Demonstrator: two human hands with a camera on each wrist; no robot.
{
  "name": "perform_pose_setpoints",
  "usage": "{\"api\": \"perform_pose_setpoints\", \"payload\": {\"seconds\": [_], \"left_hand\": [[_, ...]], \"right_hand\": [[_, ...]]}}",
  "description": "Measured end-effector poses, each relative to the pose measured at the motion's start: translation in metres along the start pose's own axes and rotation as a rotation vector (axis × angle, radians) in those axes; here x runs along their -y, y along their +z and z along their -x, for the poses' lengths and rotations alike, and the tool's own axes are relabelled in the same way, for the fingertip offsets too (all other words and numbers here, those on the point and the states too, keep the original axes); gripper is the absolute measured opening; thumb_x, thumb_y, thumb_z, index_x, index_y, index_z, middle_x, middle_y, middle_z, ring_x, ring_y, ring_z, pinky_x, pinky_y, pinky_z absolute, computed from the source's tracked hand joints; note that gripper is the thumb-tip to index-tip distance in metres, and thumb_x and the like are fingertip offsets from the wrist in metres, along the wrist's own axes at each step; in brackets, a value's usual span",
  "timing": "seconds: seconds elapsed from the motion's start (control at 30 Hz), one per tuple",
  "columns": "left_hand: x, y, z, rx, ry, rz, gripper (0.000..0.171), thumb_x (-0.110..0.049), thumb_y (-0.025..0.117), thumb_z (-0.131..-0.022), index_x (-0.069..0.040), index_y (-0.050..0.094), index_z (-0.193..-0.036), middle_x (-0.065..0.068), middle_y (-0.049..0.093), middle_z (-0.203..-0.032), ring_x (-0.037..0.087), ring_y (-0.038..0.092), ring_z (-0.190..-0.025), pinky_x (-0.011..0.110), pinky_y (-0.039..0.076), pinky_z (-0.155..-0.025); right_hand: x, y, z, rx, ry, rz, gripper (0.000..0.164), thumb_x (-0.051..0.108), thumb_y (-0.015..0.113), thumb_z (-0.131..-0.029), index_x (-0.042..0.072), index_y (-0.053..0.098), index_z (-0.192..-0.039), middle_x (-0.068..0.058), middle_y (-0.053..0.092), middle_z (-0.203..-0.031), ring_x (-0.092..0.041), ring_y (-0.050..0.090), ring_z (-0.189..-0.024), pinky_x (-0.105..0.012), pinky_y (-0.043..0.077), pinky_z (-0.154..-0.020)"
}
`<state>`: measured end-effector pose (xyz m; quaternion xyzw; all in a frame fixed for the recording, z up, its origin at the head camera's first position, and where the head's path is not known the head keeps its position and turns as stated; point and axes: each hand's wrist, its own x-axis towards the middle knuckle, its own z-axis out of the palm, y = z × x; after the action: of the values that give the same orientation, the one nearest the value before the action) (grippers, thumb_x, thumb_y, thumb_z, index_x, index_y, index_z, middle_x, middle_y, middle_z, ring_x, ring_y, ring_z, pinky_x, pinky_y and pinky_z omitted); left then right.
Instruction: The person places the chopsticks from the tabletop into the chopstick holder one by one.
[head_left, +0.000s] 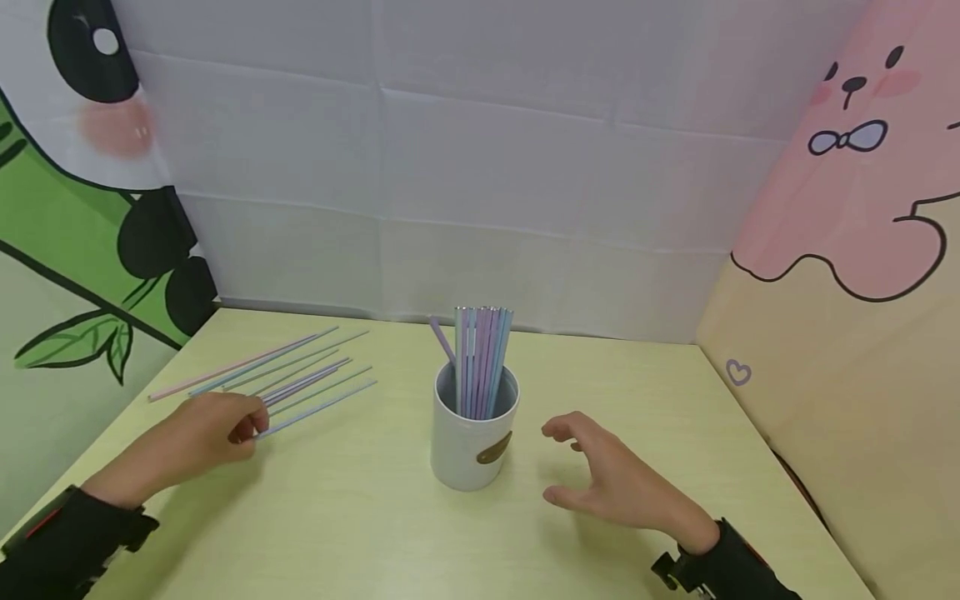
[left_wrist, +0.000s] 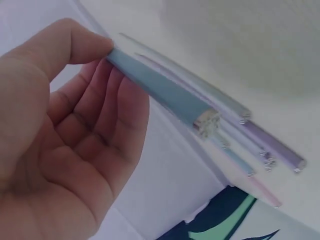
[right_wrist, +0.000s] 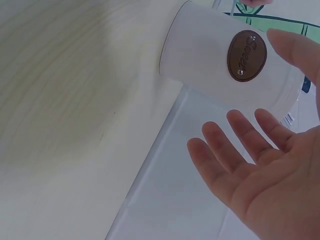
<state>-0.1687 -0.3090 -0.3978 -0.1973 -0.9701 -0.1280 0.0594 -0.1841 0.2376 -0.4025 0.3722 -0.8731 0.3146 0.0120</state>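
Observation:
My left hand [head_left: 210, 427] pinches the near end of a light blue straw [head_left: 322, 407] between thumb and fingertips, at the left of the table. In the left wrist view this blue straw [left_wrist: 160, 86] slants away from the fingertips, its end toward the camera. Several pink, blue, green and purple straws [head_left: 247, 364] lie side by side just beyond that hand. A white cup [head_left: 459, 454] with a brown oval label [right_wrist: 247, 56] stands upright mid-table, holding a bunch of pastel straws [head_left: 480, 358]. To the cup's right my right hand [head_left: 611, 479] is held apart from it, fingers spread, holding nothing.
The pale yellow table [head_left: 390, 533] ends at a white cloth backdrop [head_left: 480, 183]. Printed cartoon panels stand at the sides, a green and white one [head_left: 82, 217] on the left and a pink bear [head_left: 847, 192] on the right. One purple straw [head_left: 442, 337] leans leftward out of the cup.

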Motion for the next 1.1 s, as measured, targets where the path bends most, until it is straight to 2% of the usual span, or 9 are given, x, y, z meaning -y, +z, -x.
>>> {"api": "perform_pose_setpoints", "payload": {"seconds": [0.1, 0.2, 0.4, 0.53, 0.73, 0.87, 1.0, 1.1], "left_hand": [[-0.015, -0.006, 0.003, 0.037, 0.036, 0.018, 0.027, -0.001, 0.084, -0.079, -0.018, 0.067, -0.091, -0.015, 0.056, -0.079, 0.001, 0.048, -0.073, 0.025, 0.047, -0.063], [-0.030, -0.009, 0.008, 0.063, 0.106, 0.027, 0.030, -0.001, 0.085, -0.079, -0.021, 0.065, -0.091, -0.018, 0.052, -0.079, -0.001, 0.046, -0.073, 0.024, 0.045, -0.062], [-0.065, -0.009, 0.013, 0.066, 0.246, 0.047, 0.032, -0.002, 0.084, -0.080, -0.026, 0.065, -0.091, -0.023, 0.051, -0.080, -0.004, 0.045, -0.072, 0.022, 0.044, -0.061], [-0.094, -0.006, 0.010, 0.086, 0.297, 0.089, 0.032, 0.000, 0.082, -0.081, -0.026, 0.065, -0.091, -0.022, 0.050, -0.081, -0.005, 0.044, -0.071, 0.020, 0.043, -0.060], [-0.148, 0.005, -0.005, 0.131, 0.338, 0.138, 0.029, 0.000, 0.079, -0.082, -0.025, 0.066, -0.089, -0.021, 0.050, -0.080, -0.005, 0.045, -0.070, 0.018, 0.045, -0.062], [-0.179, 0.014, -0.020, 0.133, 0.357, 0.132, 0.027, 0.000, 0.080, -0.080, -0.022, 0.067, -0.086, -0.019, 0.050, -0.077, -0.003, 0.045, -0.068, 0.018, 0.045, -0.062], [-0.198, 0.021, -0.035, 0.097, 0.384, 0.127, 0.027, 0.003, 0.080, -0.077, -0.019, 0.067, -0.084, -0.016, 0.050, -0.074, -0.001, 0.044, -0.066, 0.018, 0.043, -0.061], [-0.207, 0.023, -0.044, 0.071, 0.402, 0.128, 0.027, 0.005, 0.080, -0.076, -0.018, 0.066, -0.082, -0.014, 0.051, -0.073, -0.001, 0.044, -0.066, 0.017, 0.042, -0.060]], "right_hand": [[0.003, -0.003, -0.001, -0.015, -0.011, 0.016, 0.064, 0.022, 0.088, -0.088, 0.009, 0.054, -0.140, 0.004, 0.060, -0.138, -0.020, 0.061, -0.127, -0.048, 0.054, -0.106], [0.007, -0.006, -0.004, -0.032, -0.035, 0.034, 0.063, 0.022, 0.088, -0.089, 0.008, 0.054, -0.140, 0.004, 0.060, -0.137, -0.018, 0.061, -0.127, -0.047, 0.054, -0.105], [0.024, -0.007, -0.010, -0.086, -0.088, 0.119, 0.060, 0.024, 0.089, -0.087, 0.012, 0.059, -0.138, 0.005, 0.062, -0.135, -0.014, 0.061, -0.124, -0.041, 0.055, -0.104], [0.042, -0.004, -0.013, -0.112, -0.152, 0.179, 0.055, 0.025, 0.090, -0.087, 0.016, 0.064, -0.134, 0.009, 0.061, -0.132, -0.011, 0.060, -0.122, -0.037, 0.055, -0.102], [0.069, 0.009, -0.020, -0.151, -0.344, 0.236, 0.043, 0.021, 0.091, -0.084, 0.018, 0.070, -0.121, 0.011, 0.063, -0.125, -0.010, 0.057, -0.115, -0.029, 0.055, -0.095], [0.081, 0.020, -0.023, -0.170, -0.432, 0.288, 0.039, 0.020, 0.093, -0.082, 0.016, 0.071, -0.115, 0.009, 0.064, -0.119, -0.011, 0.058, -0.108, -0.023, 0.053, -0.087], [0.086, 0.030, -0.026, -0.168, -0.457, 0.341, 0.038, 0.019, 0.094, -0.080, 0.015, 0.072, -0.110, 0.006, 0.064, -0.111, -0.012, 0.059, -0.103, -0.021, 0.052, -0.085], [0.085, 0.037, -0.027, -0.145, -0.425, 0.364, 0.035, 0.016, 0.094, -0.079, 0.014, 0.072, -0.106, 0.006, 0.063, -0.105, -0.012, 0.058, -0.098, -0.019, 0.051, -0.084]]}}
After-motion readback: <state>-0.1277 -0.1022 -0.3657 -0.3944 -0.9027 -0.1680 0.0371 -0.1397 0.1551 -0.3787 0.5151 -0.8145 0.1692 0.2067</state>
